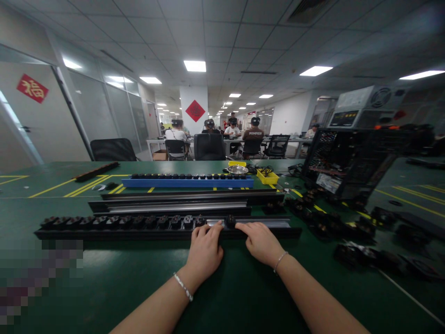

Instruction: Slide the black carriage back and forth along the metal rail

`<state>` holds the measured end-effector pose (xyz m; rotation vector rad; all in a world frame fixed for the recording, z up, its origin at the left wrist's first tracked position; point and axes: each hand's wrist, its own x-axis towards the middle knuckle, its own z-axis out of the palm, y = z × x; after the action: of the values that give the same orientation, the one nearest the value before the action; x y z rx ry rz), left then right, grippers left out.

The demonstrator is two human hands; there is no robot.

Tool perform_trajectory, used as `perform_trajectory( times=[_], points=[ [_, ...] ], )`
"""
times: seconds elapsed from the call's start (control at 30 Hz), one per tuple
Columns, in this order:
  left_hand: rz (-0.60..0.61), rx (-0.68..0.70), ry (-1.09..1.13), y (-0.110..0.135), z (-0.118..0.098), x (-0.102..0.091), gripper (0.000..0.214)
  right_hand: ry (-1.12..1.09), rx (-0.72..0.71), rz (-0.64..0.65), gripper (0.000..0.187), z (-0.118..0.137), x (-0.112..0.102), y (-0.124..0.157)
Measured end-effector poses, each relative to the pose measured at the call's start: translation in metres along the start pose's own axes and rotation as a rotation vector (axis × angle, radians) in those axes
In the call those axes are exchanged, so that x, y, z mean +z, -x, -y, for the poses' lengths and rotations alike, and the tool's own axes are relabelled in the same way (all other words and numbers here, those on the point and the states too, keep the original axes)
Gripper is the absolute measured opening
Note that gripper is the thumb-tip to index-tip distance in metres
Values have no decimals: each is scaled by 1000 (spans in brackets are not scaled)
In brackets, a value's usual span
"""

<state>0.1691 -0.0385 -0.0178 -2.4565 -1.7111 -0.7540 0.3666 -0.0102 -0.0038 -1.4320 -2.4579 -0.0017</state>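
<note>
A long black rail (pixel 104 233) lies across the green table (pixel 243 297) in front of me, with several black socket modules (pixel 114 221) set in a row along its left half. My left hand (pixel 205 248) rests on the rail's near edge, fingers curled over it. My right hand (pixel 259 241) lies beside it, fingers reaching onto the rail next to a single module (pixel 230 220). The rail's right part (pixel 278 223) shows a bare metal channel.
Behind lie a second black rail (pixel 174 204) and a blue rail (pixel 187 182) filled with modules. Loose black modules (pixel 333 227) are scattered at right beside a black wire crate (pixel 347 162). A yellow tray (pixel 267 177) and metal bowl (pixel 238 170) sit beyond. Several people sit at far desks.
</note>
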Motion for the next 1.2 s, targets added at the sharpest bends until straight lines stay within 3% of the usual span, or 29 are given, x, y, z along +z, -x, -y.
perform_trajectory(
  times=[1.2],
  points=[
    [23,-7,-15,-1,-1,-1,54,55,19,5,53,-15,-8,4]
  ],
)
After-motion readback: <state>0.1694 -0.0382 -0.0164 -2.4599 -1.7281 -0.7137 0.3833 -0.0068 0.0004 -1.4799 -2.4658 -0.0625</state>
